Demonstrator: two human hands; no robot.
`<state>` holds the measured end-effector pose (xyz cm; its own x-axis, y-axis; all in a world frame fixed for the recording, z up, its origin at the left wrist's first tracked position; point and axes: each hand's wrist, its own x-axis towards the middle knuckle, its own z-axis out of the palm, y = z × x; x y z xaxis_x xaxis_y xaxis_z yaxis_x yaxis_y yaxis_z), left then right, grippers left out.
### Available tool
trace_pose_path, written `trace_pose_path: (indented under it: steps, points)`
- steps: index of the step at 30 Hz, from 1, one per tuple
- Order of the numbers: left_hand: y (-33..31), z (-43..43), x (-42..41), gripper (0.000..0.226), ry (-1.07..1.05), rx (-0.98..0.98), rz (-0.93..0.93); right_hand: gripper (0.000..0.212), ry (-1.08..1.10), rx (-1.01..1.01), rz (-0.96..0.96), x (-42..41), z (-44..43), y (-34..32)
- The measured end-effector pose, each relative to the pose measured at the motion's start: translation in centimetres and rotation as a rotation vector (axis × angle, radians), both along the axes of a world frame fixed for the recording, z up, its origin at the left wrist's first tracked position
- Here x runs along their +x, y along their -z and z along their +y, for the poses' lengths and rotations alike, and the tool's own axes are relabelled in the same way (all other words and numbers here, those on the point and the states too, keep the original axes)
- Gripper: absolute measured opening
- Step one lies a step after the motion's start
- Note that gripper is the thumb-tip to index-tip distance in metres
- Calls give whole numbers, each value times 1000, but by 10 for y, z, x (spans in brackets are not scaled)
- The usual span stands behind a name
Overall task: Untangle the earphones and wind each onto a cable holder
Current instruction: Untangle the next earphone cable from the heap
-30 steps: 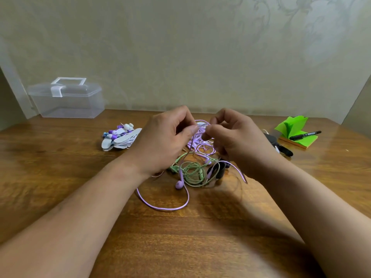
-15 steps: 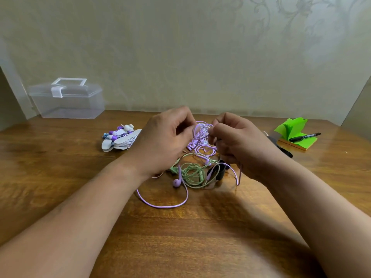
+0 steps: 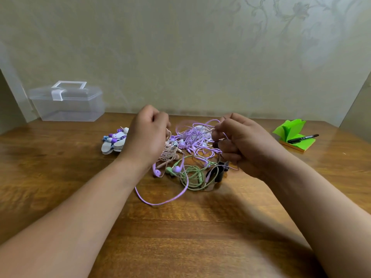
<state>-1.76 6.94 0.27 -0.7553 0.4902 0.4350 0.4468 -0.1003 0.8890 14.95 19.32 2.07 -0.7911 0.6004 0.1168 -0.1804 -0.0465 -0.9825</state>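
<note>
A tangle of earphones lies mid-table: purple cables [image 3: 192, 137] at the back, a pinkish set [image 3: 168, 154] to the left, a green set [image 3: 192, 176] in front, and a black piece [image 3: 218, 173] beside it. A long purple loop [image 3: 164, 201] trails toward me. My left hand [image 3: 147, 137] is curled over the tangle's left side and pinches a strand there. My right hand [image 3: 243, 145] pinches a purple strand at the tangle's right side, fingers curled. A pile of white, purple and blue cable holders [image 3: 114, 142] sits just left of my left hand.
A clear plastic box with a white latch [image 3: 68, 104] stands at the back left against the wall. A green sticky-note pad [image 3: 291, 128] with a black marker [image 3: 303, 138] on it lies at the right. The wooden table [image 3: 50, 177] spreads around the tangle.
My hands have moved apart, left hand leftward and right hand rightward, and the purple cables between them are spread wider. The purple earbud in front shifted slightly.
</note>
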Motion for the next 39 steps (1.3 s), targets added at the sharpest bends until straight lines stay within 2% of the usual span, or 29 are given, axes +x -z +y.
trace_pose_path:
  steps: [2, 4, 6, 8, 10, 18, 20, 22, 25, 29, 31, 33, 35, 39]
  points:
    - [2, -3, 7, 21, -83, -61, 238, 21, 25, 105, -26, 1, 1, 0]
    - [-1, -7, 18, 27, -55, -21, 582, 19, 43, 213, -59, 1, 0, 2]
    - [-3, -7, 25, 31, 10, -56, 824, 16, 50, 268, -77, 0, -2, 4]
    - [-3, -3, 29, 26, 55, -127, 935, 13, 40, 285, -84, -1, -3, 5]
    - [-1, -3, 28, 22, 98, -168, 947, 11, 22, 275, -90, -2, -3, 6]
    - [-3, -9, 26, 22, 268, -177, 720, 14, -66, 97, -40, -3, -5, 3]
    - [-4, -9, 23, 14, 239, -167, 729, 15, -18, 138, -64, -3, -2, 4]
    - [-6, -10, 15, 10, 88, -153, 728, 15, 81, 176, -89, -2, 4, 3]
    - [-10, -12, -2, 4, -180, -135, 454, 14, 211, 213, -94, 1, 14, 0]
    - [-15, -10, -12, 11, -29, 181, -273, 10, 256, 259, -128, 2, 19, -2]
    - [-19, -11, -14, 18, 44, 261, -536, 7, 250, 263, -148, 1, 19, -1]
    - [-19, -12, -17, 21, 120, 270, -674, 5, 250, 260, -147, 0, 18, 0]
    - [-16, -11, -21, 26, 184, 233, -730, 3, 254, 278, -150, 0, 17, 1]
    - [-15, -12, -21, 29, 235, 186, -681, 7, 213, 242, -174, 2, 18, 3]
